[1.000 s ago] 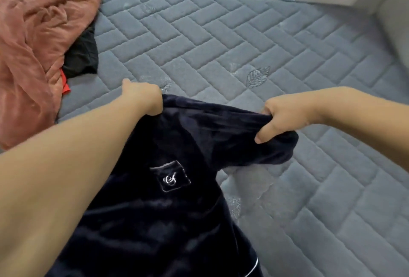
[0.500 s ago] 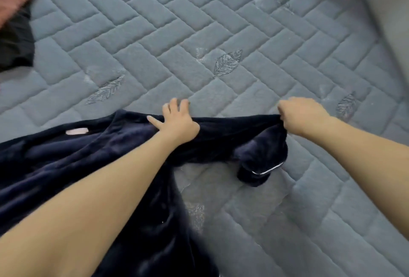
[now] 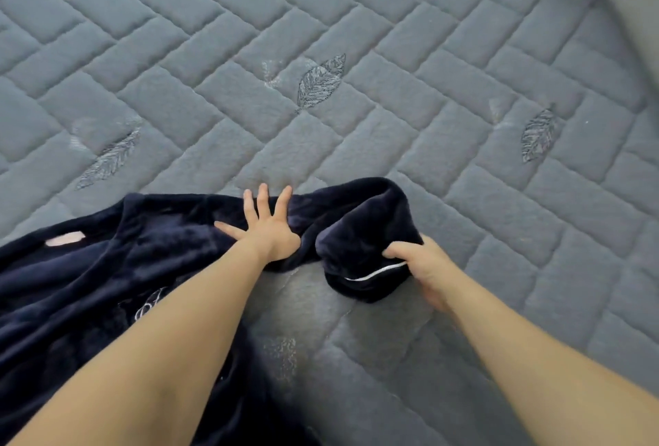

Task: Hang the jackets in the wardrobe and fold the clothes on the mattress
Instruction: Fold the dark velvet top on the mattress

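dark navy plush garment [image 3: 107, 267] lies on the grey quilted mattress [image 3: 356, 71], spread across the lower left of the view, one sleeve [image 3: 363, 228] reaching out to the right; left hand [image 3: 265, 228] rests flat on the garment near the base of that sleeve, fingers [image 3: 283, 201] straight and splayed, thumb out to the left, pressing the fabric down and gripping nothing; right hand [image 3: 424, 267] holds the sleeve end, fingers curled around the cuff [image 3: 371, 276], thumb over the top of the fabric; cuff carries a thin white piping line, visible just left of the right hand; sleeve is doubled back on itself, bulging up between the two hands; a bare patch of mattress shows below the sleeve, between the forearms; small pale pink label [image 3: 64, 239] lies on the garment at far left; faint light embroidery [image 3: 149, 306] shows on the body of the garment just beside the left forearm; mattress cover has a brick-like stitched pattern with embroidered leaf motifs [image 3: 321, 83], one above the hands, others to left and right; both forearms bare, entering from the bottom edge; a pale blurred upright face at top right, cannot tell what it is.
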